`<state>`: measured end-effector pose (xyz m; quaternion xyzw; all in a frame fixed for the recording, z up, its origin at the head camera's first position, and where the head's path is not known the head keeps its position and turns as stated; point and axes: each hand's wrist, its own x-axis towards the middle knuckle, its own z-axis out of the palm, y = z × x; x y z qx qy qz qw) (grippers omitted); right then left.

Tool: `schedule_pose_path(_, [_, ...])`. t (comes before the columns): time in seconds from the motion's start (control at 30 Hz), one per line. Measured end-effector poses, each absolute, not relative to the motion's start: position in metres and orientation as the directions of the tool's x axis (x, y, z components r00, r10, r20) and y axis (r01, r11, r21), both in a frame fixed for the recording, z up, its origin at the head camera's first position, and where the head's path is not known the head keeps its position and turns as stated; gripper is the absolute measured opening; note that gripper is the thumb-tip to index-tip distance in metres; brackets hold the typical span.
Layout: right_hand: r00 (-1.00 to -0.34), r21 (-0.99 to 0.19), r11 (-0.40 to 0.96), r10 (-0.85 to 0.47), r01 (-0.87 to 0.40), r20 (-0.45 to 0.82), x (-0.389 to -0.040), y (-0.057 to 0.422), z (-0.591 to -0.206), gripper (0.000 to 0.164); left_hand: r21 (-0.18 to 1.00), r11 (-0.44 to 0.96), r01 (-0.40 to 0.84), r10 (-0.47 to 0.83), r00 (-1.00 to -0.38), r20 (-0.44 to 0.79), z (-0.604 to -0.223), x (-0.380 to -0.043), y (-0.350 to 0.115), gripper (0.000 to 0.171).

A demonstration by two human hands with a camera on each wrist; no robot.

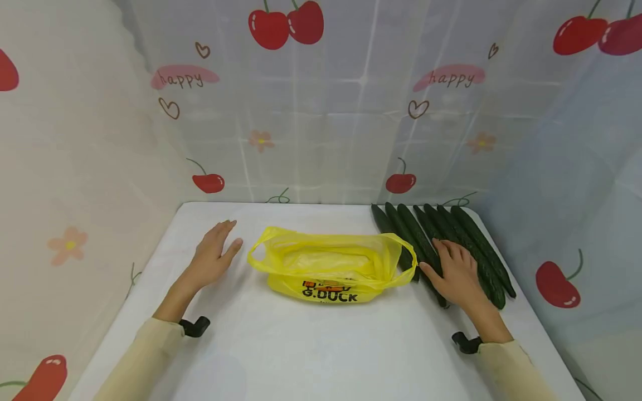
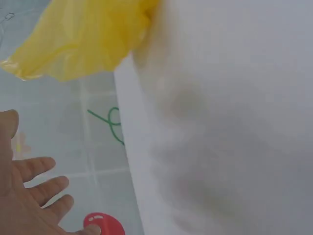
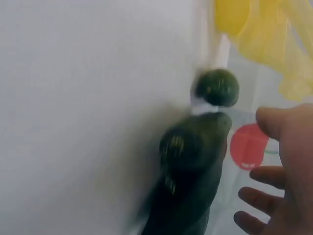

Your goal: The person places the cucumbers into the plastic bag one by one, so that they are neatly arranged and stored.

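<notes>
Cucumbers point(image 1: 453, 229), dark green and long, lie side by side in a row at the far right corner of the surface point(image 1: 321, 351), their far tips by the far edge and the outermost one along the right edge. The right hand point(image 1: 458, 278) is over the middle of the row, fingers spread and only slightly bent, with hold of nothing; the right wrist view shows a gap between them and the cucumber ends, though whether any part of the hand touches cannot be told.

Just left of the row, nearer the far edge, sits a yellow plastic bag point(image 1: 328, 262) — mouth gaping, handles splayed to either side, "G.DUCK" printed on its front. Its right handle reaches the nearest cucumbers. Left of the bag, toward the left edge, the left hand point(image 1: 210, 259) is held with fingers extended and thumb apart, gripping nothing.

Both arms wear pale sleeves point(image 1: 137, 356) and small black devices point(image 1: 195, 327) at the wrists. Beyond the far edge hangs a curtain point(image 1: 326, 122) — cherries, hearts, flowers and "happy" printed on it.
</notes>
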<state>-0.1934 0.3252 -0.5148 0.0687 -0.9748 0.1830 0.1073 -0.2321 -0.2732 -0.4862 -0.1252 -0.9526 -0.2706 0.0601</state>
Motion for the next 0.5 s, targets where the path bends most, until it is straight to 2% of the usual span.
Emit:
schedule_pose_path(0.1, [-0.961, -0.332, 0.93, -0.066, -0.156, 0.269, -0.196, 0.311, -0.515, 0.065, 0.655, 0.69, 0.309, 0.199, -0.95, 0.24, -0.47, -0.236, -0.262, 0.055])
schedule_pose_path(0.2, [-0.962, -0.352, 0.926, -0.038, -0.135, 0.269, -0.199, 0.297, -0.514, 0.056, 0.73, 0.603, 0.321, 0.211, -0.947, 0.242, -0.456, -0.238, -0.247, 0.05])
schedule_pose_path(0.5, [-0.974, -0.383, 0.916, -0.037, -0.122, 0.222, -0.212, 0.271, -0.517, 0.051, 0.742, 0.577, 0.342, 0.324, -0.929, 0.176, -0.449, -0.255, -0.215, 0.045])
